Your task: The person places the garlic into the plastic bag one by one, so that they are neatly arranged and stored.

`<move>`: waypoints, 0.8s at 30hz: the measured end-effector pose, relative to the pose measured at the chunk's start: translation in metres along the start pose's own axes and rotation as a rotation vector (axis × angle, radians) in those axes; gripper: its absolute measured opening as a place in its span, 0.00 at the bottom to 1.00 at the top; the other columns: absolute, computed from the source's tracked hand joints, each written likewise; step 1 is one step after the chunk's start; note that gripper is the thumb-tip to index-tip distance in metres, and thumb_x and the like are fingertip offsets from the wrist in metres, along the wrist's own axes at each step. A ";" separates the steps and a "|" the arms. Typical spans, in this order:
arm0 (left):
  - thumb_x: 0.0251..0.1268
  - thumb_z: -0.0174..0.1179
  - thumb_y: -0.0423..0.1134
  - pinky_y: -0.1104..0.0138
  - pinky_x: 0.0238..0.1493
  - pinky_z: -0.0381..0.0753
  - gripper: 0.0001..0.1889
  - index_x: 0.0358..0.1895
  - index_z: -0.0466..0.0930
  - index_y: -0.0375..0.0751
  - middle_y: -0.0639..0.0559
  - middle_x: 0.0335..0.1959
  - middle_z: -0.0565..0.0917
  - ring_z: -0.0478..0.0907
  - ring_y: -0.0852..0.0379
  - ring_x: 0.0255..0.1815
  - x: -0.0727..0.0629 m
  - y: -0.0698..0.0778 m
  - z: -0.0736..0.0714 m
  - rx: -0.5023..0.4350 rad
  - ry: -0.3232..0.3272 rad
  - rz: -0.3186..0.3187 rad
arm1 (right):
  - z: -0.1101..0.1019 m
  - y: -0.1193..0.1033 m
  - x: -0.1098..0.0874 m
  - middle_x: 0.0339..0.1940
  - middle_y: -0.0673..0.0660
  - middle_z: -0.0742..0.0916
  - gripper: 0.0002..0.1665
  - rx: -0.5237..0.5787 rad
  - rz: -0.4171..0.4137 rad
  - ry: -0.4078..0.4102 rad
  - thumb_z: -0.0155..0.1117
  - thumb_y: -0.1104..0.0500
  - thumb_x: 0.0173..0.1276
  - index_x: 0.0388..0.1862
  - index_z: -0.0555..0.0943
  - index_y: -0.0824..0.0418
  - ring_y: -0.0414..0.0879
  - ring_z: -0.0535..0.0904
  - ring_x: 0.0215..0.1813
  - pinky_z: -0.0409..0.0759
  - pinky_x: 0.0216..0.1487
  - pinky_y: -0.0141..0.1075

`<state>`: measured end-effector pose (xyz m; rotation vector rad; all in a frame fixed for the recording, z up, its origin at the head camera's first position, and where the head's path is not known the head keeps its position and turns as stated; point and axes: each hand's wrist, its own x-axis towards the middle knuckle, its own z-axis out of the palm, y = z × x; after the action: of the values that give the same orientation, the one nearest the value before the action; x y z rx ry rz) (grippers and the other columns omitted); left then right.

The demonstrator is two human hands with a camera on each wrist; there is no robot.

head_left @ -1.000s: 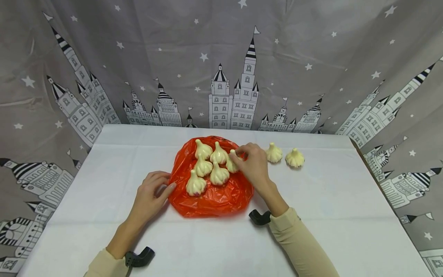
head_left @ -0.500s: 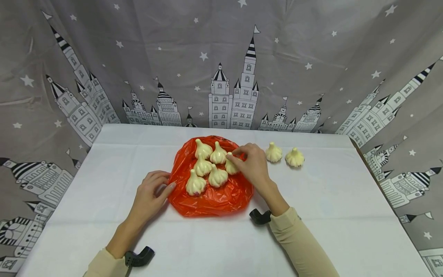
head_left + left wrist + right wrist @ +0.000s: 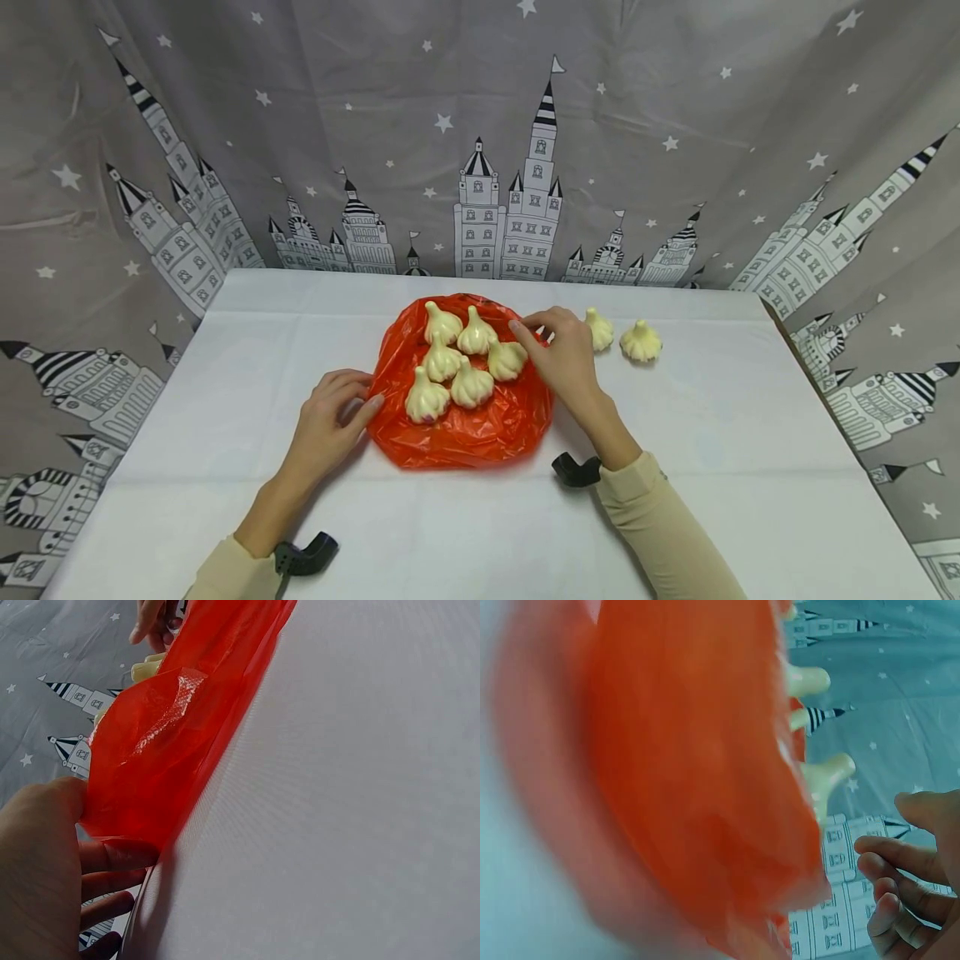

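A red plastic bag (image 3: 480,433) lies spread with its mouth up, several garlic bulbs (image 3: 442,363) sitting in it. At its left rim my left hand (image 3: 327,427) pinches the plastic between thumb and fingers; the left wrist view shows the bag's edge (image 3: 120,832) between them. My right hand (image 3: 562,350) is just past the right rim, beside the rightmost bulb (image 3: 507,360) in the bag. In the right wrist view its fingers (image 3: 904,859) are loosely bent and hold nothing. Only the stems (image 3: 830,776) of some bulbs show above the bag there.
Two more garlic bulbs stand on the white table right of the bag, the nearer bulb (image 3: 600,330) partly behind my right hand and the other bulb (image 3: 641,342) farther right. A grey curtain (image 3: 390,108) with printed castles hangs behind the table (image 3: 712,500).
My right hand has let go of the rightmost bulb in the bag and drawn back to the right. The front bulb beside it shifted slightly left. My left hand stays at the rim.
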<state>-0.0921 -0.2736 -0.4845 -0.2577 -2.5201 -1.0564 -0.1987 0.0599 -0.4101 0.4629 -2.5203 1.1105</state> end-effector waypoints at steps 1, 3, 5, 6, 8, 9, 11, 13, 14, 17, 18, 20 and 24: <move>0.66 0.72 0.36 0.38 0.64 0.76 0.05 0.33 0.85 0.43 0.44 0.52 0.88 0.78 0.45 0.61 0.000 0.000 0.000 0.001 0.000 -0.001 | -0.001 0.002 0.000 0.33 0.55 0.90 0.12 0.000 0.005 0.006 0.74 0.52 0.71 0.38 0.93 0.60 0.51 0.81 0.35 0.75 0.41 0.40; 0.67 0.71 0.36 0.37 0.64 0.76 0.05 0.33 0.86 0.43 0.44 0.52 0.88 0.78 0.45 0.61 0.000 0.001 0.000 0.001 -0.001 -0.003 | -0.004 0.004 0.000 0.33 0.56 0.90 0.11 0.005 0.010 0.017 0.74 0.53 0.71 0.38 0.93 0.60 0.52 0.81 0.35 0.74 0.41 0.41; 0.67 0.71 0.36 0.36 0.64 0.76 0.05 0.33 0.86 0.43 0.44 0.52 0.88 0.78 0.45 0.61 0.000 0.002 -0.001 0.003 0.000 -0.006 | -0.006 0.007 -0.001 0.34 0.56 0.90 0.10 0.004 0.007 0.025 0.73 0.54 0.71 0.38 0.93 0.60 0.52 0.81 0.35 0.74 0.42 0.41; 0.67 0.71 0.36 0.36 0.64 0.76 0.05 0.33 0.86 0.43 0.44 0.52 0.88 0.77 0.45 0.61 0.000 0.002 -0.001 0.003 -0.001 -0.008 | -0.007 0.009 -0.001 0.34 0.56 0.90 0.10 0.003 0.005 0.030 0.73 0.54 0.71 0.38 0.93 0.60 0.51 0.81 0.35 0.74 0.41 0.41; 0.67 0.71 0.36 0.36 0.63 0.76 0.05 0.33 0.86 0.43 0.44 0.52 0.88 0.77 0.45 0.61 0.000 0.002 -0.001 0.001 -0.001 -0.009 | -0.009 0.012 -0.002 0.34 0.56 0.90 0.09 0.004 0.000 0.048 0.73 0.55 0.71 0.39 0.92 0.60 0.51 0.81 0.34 0.75 0.39 0.41; 0.67 0.71 0.36 0.36 0.64 0.77 0.05 0.33 0.86 0.43 0.44 0.52 0.88 0.77 0.45 0.61 0.000 0.002 -0.001 0.002 -0.002 -0.011 | -0.011 0.015 -0.002 0.35 0.56 0.91 0.09 0.002 0.001 0.060 0.73 0.55 0.70 0.40 0.92 0.60 0.51 0.81 0.34 0.75 0.38 0.40; 0.67 0.71 0.36 0.36 0.64 0.77 0.05 0.33 0.86 0.43 0.44 0.52 0.88 0.77 0.45 0.61 0.000 0.002 0.000 0.000 -0.004 -0.010 | -0.016 0.020 -0.001 0.36 0.57 0.91 0.08 -0.007 0.004 0.096 0.73 0.56 0.70 0.41 0.92 0.60 0.50 0.82 0.33 0.75 0.36 0.39; 0.67 0.71 0.36 0.37 0.64 0.77 0.05 0.33 0.86 0.43 0.45 0.52 0.88 0.77 0.45 0.61 0.000 0.002 0.000 0.003 -0.005 -0.009 | -0.023 0.027 -0.001 0.37 0.58 0.91 0.08 -0.014 0.013 0.133 0.73 0.58 0.69 0.43 0.91 0.61 0.51 0.82 0.32 0.74 0.36 0.38; 0.67 0.71 0.36 0.38 0.64 0.77 0.05 0.33 0.86 0.42 0.45 0.52 0.88 0.78 0.45 0.61 0.000 0.002 0.000 0.004 -0.005 -0.008 | -0.027 0.031 -0.001 0.37 0.58 0.91 0.08 -0.017 0.014 0.150 0.73 0.59 0.69 0.43 0.91 0.61 0.51 0.83 0.31 0.74 0.36 0.37; 0.66 0.71 0.36 0.38 0.64 0.77 0.05 0.33 0.86 0.42 0.45 0.52 0.88 0.78 0.45 0.61 0.000 0.002 0.001 0.004 -0.003 -0.002 | -0.041 0.045 -0.003 0.37 0.60 0.91 0.08 -0.035 0.025 0.196 0.74 0.61 0.68 0.44 0.91 0.63 0.52 0.83 0.31 0.73 0.36 0.35; 0.66 0.71 0.36 0.39 0.64 0.77 0.05 0.33 0.86 0.42 0.45 0.52 0.88 0.78 0.45 0.61 0.000 0.002 0.001 0.004 -0.003 0.000 | -0.046 0.050 -0.004 0.37 0.60 0.91 0.08 -0.043 0.025 0.210 0.74 0.62 0.68 0.44 0.91 0.63 0.52 0.83 0.31 0.72 0.36 0.34; 0.66 0.71 0.36 0.39 0.64 0.77 0.05 0.33 0.86 0.42 0.44 0.52 0.88 0.78 0.45 0.61 0.000 0.003 0.000 0.002 -0.002 0.002 | -0.057 0.060 -0.005 0.38 0.61 0.91 0.08 -0.063 0.026 0.240 0.74 0.63 0.67 0.44 0.91 0.64 0.54 0.84 0.30 0.71 0.36 0.31; 0.66 0.71 0.36 0.39 0.63 0.77 0.05 0.33 0.86 0.42 0.44 0.52 0.88 0.78 0.45 0.61 0.001 0.004 0.000 0.005 -0.002 0.003 | -0.078 0.078 -0.008 0.38 0.63 0.91 0.10 -0.086 0.032 0.297 0.74 0.65 0.66 0.45 0.90 0.65 0.56 0.85 0.30 0.70 0.37 0.28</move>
<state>-0.0914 -0.2715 -0.4817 -0.2611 -2.5228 -1.0489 -0.2109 0.1703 -0.4142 0.2163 -2.3098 0.9956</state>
